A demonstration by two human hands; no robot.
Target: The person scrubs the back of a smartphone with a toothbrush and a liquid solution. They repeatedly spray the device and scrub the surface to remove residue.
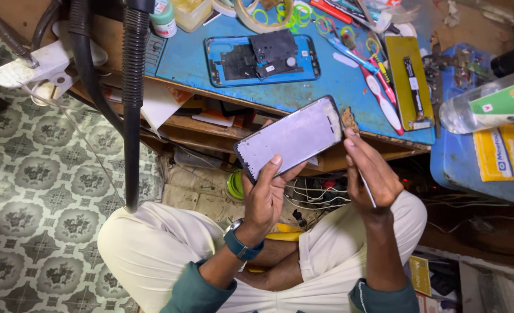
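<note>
My left hand (265, 194) grips a phone screen panel (292, 136) by its lower left end, its pale grey inner side facing up. The panel tilts up toward the right, over the edge of the blue work mat (181, 58). My right hand (370, 171) touches the panel's right end with its fingertips and holds a thin white tool (366, 188) that runs down along the palm. On the mat lies an opened phone body (263, 58) with a blue frame and black inner parts showing.
A yellow tray (411, 81) with a black strip, toothbrushes (379, 93), tweezers and rubber bands lie on the mat. A plastic bottle (489, 104) rests at the right. A black corrugated hose (132, 104) hangs at the left over the patterned floor. Cables lie under the desk.
</note>
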